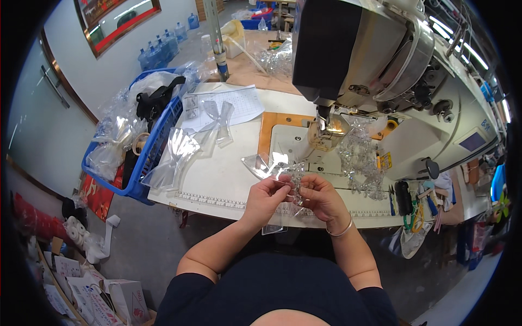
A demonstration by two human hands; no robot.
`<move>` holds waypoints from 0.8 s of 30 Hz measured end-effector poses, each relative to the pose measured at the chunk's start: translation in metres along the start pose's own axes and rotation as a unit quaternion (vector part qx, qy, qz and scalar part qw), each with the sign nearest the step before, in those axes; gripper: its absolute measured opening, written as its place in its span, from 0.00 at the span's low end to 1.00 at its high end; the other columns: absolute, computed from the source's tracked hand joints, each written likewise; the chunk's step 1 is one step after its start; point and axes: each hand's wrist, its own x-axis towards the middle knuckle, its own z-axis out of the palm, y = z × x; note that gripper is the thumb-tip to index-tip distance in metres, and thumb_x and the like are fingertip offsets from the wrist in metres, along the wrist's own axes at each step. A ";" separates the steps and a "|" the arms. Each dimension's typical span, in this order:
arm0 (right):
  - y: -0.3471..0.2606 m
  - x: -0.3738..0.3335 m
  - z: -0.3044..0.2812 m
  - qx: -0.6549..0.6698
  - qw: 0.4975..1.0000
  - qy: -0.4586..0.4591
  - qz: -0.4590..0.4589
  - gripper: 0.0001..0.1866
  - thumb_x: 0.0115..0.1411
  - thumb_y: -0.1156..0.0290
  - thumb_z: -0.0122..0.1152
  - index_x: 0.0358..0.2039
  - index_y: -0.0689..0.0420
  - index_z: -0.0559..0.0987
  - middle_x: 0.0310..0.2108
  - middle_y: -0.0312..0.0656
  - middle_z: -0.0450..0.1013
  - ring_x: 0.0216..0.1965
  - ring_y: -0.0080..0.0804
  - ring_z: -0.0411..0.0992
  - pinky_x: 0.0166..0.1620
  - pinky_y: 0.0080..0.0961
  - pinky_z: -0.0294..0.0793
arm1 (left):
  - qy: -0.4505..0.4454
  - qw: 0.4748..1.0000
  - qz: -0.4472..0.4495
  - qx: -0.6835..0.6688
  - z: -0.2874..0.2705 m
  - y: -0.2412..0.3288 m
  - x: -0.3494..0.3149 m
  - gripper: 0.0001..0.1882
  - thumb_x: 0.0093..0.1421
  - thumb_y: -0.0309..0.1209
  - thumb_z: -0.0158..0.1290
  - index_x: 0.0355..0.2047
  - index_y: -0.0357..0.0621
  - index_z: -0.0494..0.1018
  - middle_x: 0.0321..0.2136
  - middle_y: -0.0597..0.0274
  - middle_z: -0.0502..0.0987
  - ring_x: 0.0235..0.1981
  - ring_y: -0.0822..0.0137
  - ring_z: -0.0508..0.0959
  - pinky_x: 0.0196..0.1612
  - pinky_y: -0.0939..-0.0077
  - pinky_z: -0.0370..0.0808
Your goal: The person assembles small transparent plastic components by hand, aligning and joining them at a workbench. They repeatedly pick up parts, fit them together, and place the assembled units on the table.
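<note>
Both hands meet close together near the front edge of the white sewing table (217,185). My left hand (266,196) is closed, thumb and fingers pinching a clear plastic piece (256,166). Part of that piece sticks out flat beyond the left fingers, and its middle is bunched between the hands. My right hand (324,200), with a bangle on the wrist, pinches the bunched part from the other side. Just beyond the fingers stands the needle area (327,127) of a large sewing machine (375,60). Crumpled clear plastic pieces (363,157) lie right of the needle area.
More gathered clear plastic pieces (182,146) lie at the table's left, by a gridded sheet (249,103). A blue basket (175,117) of plastic and black cloth stands beside them. Scissors and tools (405,201) hang at the front right. Boxes (128,299) sit on the floor, lower left.
</note>
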 end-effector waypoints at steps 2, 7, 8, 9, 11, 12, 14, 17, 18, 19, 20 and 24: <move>0.002 0.001 -0.001 -0.010 1.000 0.007 0.000 0.11 0.57 0.77 0.62 0.41 0.56 0.76 0.34 0.36 0.76 0.34 0.25 0.76 0.34 0.24 0.79 | -0.002 1.000 0.001 0.018 -0.002 -0.001 0.000 0.11 0.61 0.21 0.51 0.45 0.32 0.71 0.36 0.57 0.77 0.36 0.70 0.78 0.40 0.76 0.79; 0.006 0.002 0.004 -0.027 0.999 0.034 -0.017 0.10 0.56 0.77 0.63 0.39 0.58 0.76 0.33 0.37 0.76 0.33 0.24 0.76 0.35 0.23 0.78 | -0.002 0.999 0.001 0.048 -0.001 0.006 -0.001 0.12 0.60 0.20 0.51 0.45 0.32 0.71 0.36 0.57 0.77 0.36 0.71 0.78 0.41 0.76 0.78; 0.006 0.002 0.005 -0.033 0.998 0.046 -0.024 0.10 0.56 0.78 0.64 0.39 0.58 0.76 0.33 0.37 0.76 0.33 0.24 0.76 0.35 0.23 0.78 | -0.013 0.999 0.002 0.053 -0.003 0.007 -0.001 0.13 0.60 0.21 0.52 0.46 0.32 0.71 0.37 0.57 0.77 0.37 0.71 0.78 0.42 0.76 0.77; 0.007 0.001 0.005 -0.039 0.997 0.057 -0.030 0.10 0.55 0.78 0.64 0.39 0.58 0.76 0.33 0.37 0.76 0.33 0.24 0.75 0.36 0.22 0.78 | -0.024 0.998 0.003 0.057 -0.005 0.008 -0.001 0.14 0.60 0.21 0.52 0.47 0.32 0.70 0.37 0.57 0.77 0.38 0.71 0.77 0.43 0.76 0.77; 0.010 0.000 0.005 -0.071 0.993 0.074 -0.062 0.11 0.54 0.80 0.65 0.39 0.59 0.75 0.33 0.37 0.75 0.33 0.23 0.75 0.37 0.21 0.78 | -0.054 0.997 0.004 0.046 -0.011 0.009 0.001 0.15 0.59 0.22 0.53 0.48 0.32 0.70 0.38 0.57 0.77 0.39 0.71 0.77 0.45 0.76 0.76; 0.012 0.000 0.005 -0.097 0.988 0.079 -0.088 0.12 0.54 0.80 0.65 0.39 0.59 0.75 0.33 0.37 0.75 0.33 0.23 0.74 0.38 0.20 0.77 | -0.073 0.997 0.003 0.031 -0.014 0.010 0.004 0.16 0.59 0.22 0.53 0.48 0.32 0.70 0.38 0.57 0.77 0.39 0.71 0.77 0.45 0.76 0.75; 0.012 0.002 0.007 -0.134 0.981 0.081 -0.114 0.13 0.53 0.81 0.66 0.38 0.60 0.75 0.33 0.36 0.74 0.34 0.22 0.74 0.38 0.19 0.77 | -0.087 0.996 0.005 0.013 -0.015 0.012 0.005 0.16 0.58 0.21 0.54 0.47 0.32 0.70 0.38 0.58 0.77 0.39 0.71 0.77 0.45 0.77 0.75; 0.008 0.002 0.015 -0.167 0.973 0.083 -0.132 0.14 0.52 0.82 0.66 0.38 0.61 0.74 0.33 0.36 0.73 0.35 0.22 0.73 0.38 0.18 0.76 | -0.071 0.997 0.015 0.007 -0.012 0.015 0.006 0.15 0.56 0.20 0.56 0.45 0.34 0.71 0.38 0.58 0.77 0.40 0.71 0.77 0.45 0.76 0.74; 0.009 0.000 0.021 -0.179 0.969 0.091 -0.147 0.14 0.52 0.82 0.66 0.38 0.61 0.73 0.33 0.36 0.73 0.35 0.22 0.73 0.38 0.18 0.76 | -0.061 0.998 0.021 0.005 -0.007 0.015 0.003 0.15 0.55 0.19 0.56 0.44 0.34 0.71 0.38 0.58 0.77 0.40 0.71 0.77 0.46 0.75 0.74; 0.009 0.000 0.027 -0.186 0.964 0.097 -0.162 0.14 0.52 0.82 0.66 0.38 0.61 0.73 0.33 0.36 0.73 0.35 0.22 0.73 0.38 0.17 0.75 | -0.050 0.998 0.025 0.007 -0.004 0.017 0.001 0.15 0.54 0.19 0.57 0.43 0.35 0.71 0.37 0.58 0.77 0.40 0.71 0.77 0.46 0.73 0.74; 0.010 -0.001 0.031 -0.263 0.941 0.117 -0.179 0.15 0.52 0.81 0.67 0.38 0.61 0.72 0.33 0.37 0.73 0.35 0.22 0.73 0.39 0.19 0.76 | -0.038 0.999 0.035 -0.002 -0.003 0.016 0.002 0.11 0.55 0.20 0.57 0.39 0.37 0.73 0.37 0.58 0.77 0.39 0.70 0.77 0.46 0.75 0.74; 0.012 -0.016 0.052 -0.391 0.830 0.129 -0.377 0.18 0.48 0.82 0.69 0.39 0.61 0.71 0.33 0.43 0.75 0.36 0.28 0.75 0.41 0.23 0.76 | -0.130 0.962 0.238 -0.007 -0.012 0.013 0.001 0.08 0.54 0.22 0.60 0.34 0.45 0.75 0.34 0.60 0.76 0.39 0.65 0.79 0.51 0.65 0.71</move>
